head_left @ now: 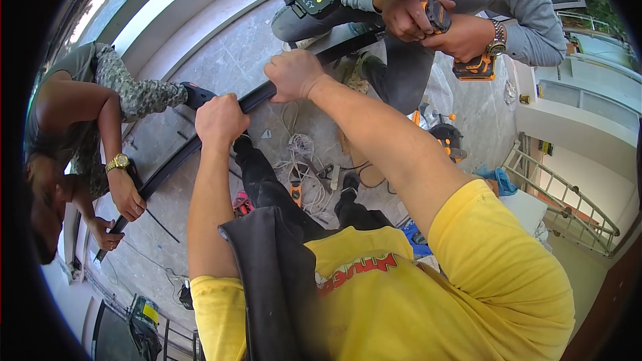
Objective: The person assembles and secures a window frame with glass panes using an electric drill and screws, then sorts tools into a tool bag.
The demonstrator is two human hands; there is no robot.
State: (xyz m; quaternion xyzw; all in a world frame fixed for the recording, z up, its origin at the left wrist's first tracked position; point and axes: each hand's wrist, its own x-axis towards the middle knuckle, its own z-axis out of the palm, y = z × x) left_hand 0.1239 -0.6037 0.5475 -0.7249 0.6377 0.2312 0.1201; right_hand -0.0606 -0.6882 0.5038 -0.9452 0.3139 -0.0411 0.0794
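Note:
A long black bar [175,159] runs slantwise across the view, from the lower left to the upper middle. My left hand [221,120] is wrapped round it near its middle. Further up the bar, my right hand [294,75] also grips it with curled fingers. At the lower-left end, a co-worker's two hands [127,195] hold the same bar. By the upper end, another co-worker in a grey sleeve holds an orange and black power drill [476,67] with both hands, close to the bar's tip.
Tangled white cable [301,150], a black and orange tool [448,140] and a small orange tool [296,192] lie on the grey floor [234,47]. A metal ladder [568,194] is at the right. Black bags [144,321] are at the lower left.

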